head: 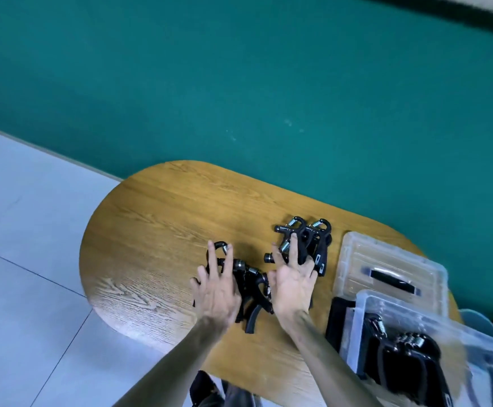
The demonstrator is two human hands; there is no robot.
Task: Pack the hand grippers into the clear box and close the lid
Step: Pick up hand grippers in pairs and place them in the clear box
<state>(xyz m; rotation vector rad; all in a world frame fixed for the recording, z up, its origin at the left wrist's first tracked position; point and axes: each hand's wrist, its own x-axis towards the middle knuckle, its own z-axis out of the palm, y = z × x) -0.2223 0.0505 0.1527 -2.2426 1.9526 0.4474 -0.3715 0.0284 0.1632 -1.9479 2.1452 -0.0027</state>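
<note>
Both forearms were bare, with no sleeves, watch or bands showing behind the fingers. The left hand (217, 292) and right hand (293, 284) wore no gloves or rings. Below the forearms, dark trousers (210, 392) showed at the frame's bottom edge.

hand grippers (304, 248): black | table (157, 218): oak woodgrain | wall (239, 83): teal
</note>
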